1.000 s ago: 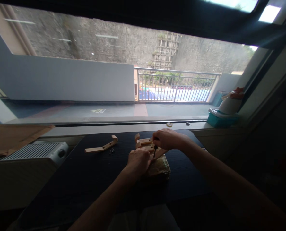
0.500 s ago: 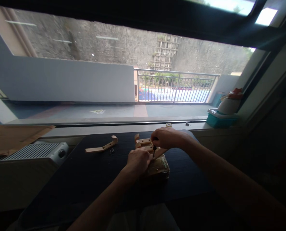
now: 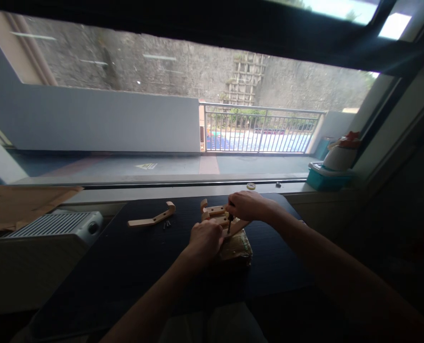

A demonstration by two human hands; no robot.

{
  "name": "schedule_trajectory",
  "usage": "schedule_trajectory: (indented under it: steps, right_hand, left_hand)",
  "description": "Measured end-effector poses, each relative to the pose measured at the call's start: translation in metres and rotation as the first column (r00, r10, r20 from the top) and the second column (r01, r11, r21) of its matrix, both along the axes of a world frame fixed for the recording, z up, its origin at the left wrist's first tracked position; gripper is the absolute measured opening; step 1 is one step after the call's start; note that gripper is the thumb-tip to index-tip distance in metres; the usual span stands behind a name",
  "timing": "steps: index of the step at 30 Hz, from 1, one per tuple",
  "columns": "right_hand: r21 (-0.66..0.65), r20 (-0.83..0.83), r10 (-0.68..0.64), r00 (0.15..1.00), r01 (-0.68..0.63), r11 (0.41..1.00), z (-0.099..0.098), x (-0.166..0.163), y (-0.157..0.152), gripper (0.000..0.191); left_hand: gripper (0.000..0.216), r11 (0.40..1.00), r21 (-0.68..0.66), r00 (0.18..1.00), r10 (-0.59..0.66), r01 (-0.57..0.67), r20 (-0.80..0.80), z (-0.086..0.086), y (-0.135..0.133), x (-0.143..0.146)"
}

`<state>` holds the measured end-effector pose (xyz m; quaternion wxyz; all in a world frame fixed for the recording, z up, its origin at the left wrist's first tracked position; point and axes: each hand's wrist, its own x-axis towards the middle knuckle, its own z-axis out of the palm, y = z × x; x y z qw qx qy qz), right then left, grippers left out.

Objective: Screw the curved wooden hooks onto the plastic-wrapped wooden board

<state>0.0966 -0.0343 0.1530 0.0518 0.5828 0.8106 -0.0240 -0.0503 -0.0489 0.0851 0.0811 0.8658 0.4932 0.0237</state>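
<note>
My right hand (image 3: 246,206) is closed round the handle of a screwdriver (image 3: 230,223), its shaft pointing down at a wooden hook piece (image 3: 237,227). Pressed on that same piece from the left is my left hand (image 3: 206,236), fingers curled over it. The piece lies across a block wrapped in clear tape (image 3: 236,250). Behind it are further wooden hook pieces (image 3: 217,209) with dark holes, partly covered by my hands. To the left, another bent wooden hook (image 3: 151,220) lies on the dark table (image 3: 126,267), with several small screws (image 3: 166,224) beside it.
A roll of tape (image 3: 251,186) and a small dark object (image 3: 278,184) sit on the window sill (image 3: 104,193). A teal box (image 3: 328,177) stands at the sill's right end. On the left are a radiator (image 3: 62,226) and a sheet of brown cardboard (image 3: 26,202).
My right hand has shifted slightly and its grip on the screwdriver handle has turned a little. My left hand stays on the wooden piece.
</note>
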Motion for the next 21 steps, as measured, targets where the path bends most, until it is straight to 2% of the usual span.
schedule_trajectory:
  steps: [4,7,15,21]
  right_hand:
    - [-0.029,0.033,0.098,0.995,-0.097,0.995,0.014,0.002,-0.005,0.025]
    - [-0.056,0.011,0.128,0.992,-0.127,0.99,0.013,0.003,-0.007,0.025]
    - [0.012,-0.05,0.092,0.994,-0.092,0.996,-0.008,0.007,0.006,0.028]
    - [-0.036,0.016,-0.004,1.0,0.005,0.999,0.0,0.001,0.005,0.034]
  left_hand:
    - [0.021,1.0,0.011,1.0,-0.007,0.007,0.004,-0.001,0.001,0.0]
    - [0.022,1.0,0.027,1.0,-0.009,0.009,-0.009,-0.002,0.001,0.0]
    - [0.025,0.999,0.034,1.0,-0.013,0.013,0.003,-0.003,0.0,0.0]
    - [0.024,0.999,0.049,1.0,-0.012,0.012,0.004,-0.004,0.0,0.0]
